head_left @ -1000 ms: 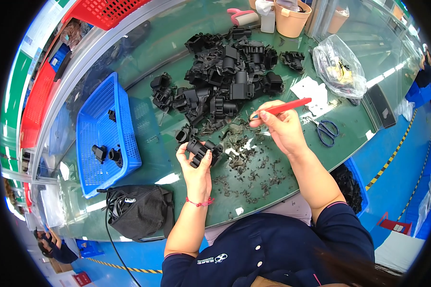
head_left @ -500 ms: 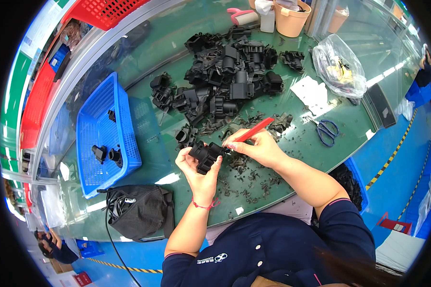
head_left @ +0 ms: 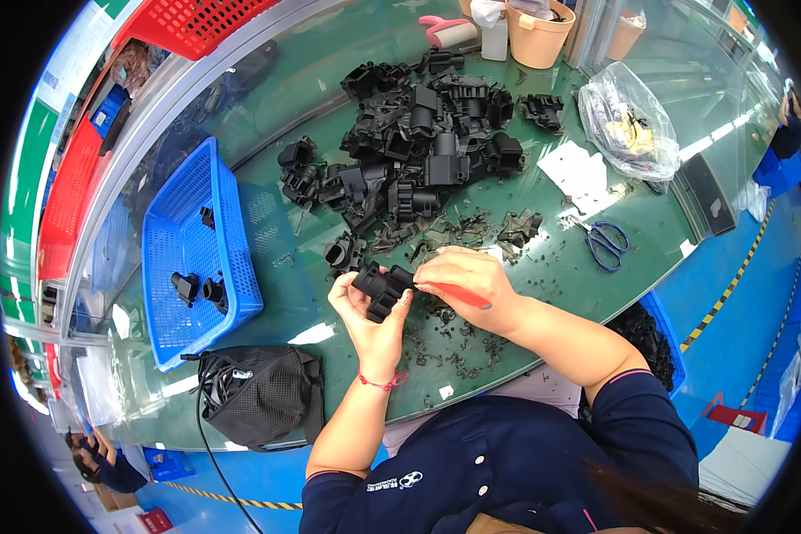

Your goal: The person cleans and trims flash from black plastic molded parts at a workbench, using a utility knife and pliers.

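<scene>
My left hand (head_left: 369,320) grips a black moulded plastic part (head_left: 384,289) with rounded tubes, holding it above the green table. Close against that part's right side is my right hand (head_left: 467,283), closed on a slim, flat red tool (head_left: 458,294). The tool lies along the palm, one end pointing down and right; its working end is hidden by my fingers, so its exact kind does not show. Beyond my hands rises a heap of similar black plastic parts (head_left: 436,133). Small black scraps (head_left: 467,343) are strewn under and around my right hand.
A blue basket (head_left: 256,267) with a few black parts stands left. Nearer sits a black mesh bag (head_left: 267,400) with a cable. Scissors (head_left: 607,245), white paper (head_left: 574,178) and a clear plastic bag (head_left: 627,125) lie right. A peach bucket (head_left: 540,36) stands at the back.
My right hand has turned over and moved slightly down. The red tool, which pointed up and right, now points down and right. My left hand keeps the black part almost still.
</scene>
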Demonstrator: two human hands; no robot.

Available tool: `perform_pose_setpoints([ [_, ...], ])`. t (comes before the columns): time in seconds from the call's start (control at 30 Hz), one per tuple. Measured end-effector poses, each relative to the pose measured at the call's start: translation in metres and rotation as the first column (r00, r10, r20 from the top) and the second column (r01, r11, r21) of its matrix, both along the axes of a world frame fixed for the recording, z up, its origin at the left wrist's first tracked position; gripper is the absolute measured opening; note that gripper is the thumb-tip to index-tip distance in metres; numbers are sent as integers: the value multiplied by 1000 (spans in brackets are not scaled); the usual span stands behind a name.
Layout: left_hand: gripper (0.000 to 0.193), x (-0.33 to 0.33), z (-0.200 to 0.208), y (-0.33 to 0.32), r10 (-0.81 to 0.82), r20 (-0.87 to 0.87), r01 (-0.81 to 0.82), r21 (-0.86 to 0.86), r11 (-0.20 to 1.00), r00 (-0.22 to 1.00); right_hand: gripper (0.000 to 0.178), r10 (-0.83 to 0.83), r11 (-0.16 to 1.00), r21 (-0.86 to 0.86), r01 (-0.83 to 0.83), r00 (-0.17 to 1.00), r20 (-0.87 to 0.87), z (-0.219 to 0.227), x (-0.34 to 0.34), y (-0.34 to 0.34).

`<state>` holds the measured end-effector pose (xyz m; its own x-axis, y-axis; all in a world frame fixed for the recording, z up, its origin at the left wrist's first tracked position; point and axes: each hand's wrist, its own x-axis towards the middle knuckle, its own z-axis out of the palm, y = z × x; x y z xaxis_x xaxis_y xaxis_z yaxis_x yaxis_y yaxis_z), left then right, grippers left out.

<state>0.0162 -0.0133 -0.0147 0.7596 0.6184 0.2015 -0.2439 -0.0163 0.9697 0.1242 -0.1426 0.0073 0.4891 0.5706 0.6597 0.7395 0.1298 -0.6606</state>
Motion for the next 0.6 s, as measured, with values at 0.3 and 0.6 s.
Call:
perform_pose_setpoints([
  [0.3, 58, -1, 3, 8, -39, 33, 49, -386, 921, 999, 7, -83, 955, 204, 213, 857, -509, 2, 34, -18],
  [0.6, 57, 0, 3, 9, -80, -5, 64, -555, 830, 997, 13, 227, 970, 108, -218, 653, -722, 3, 19, -7],
])
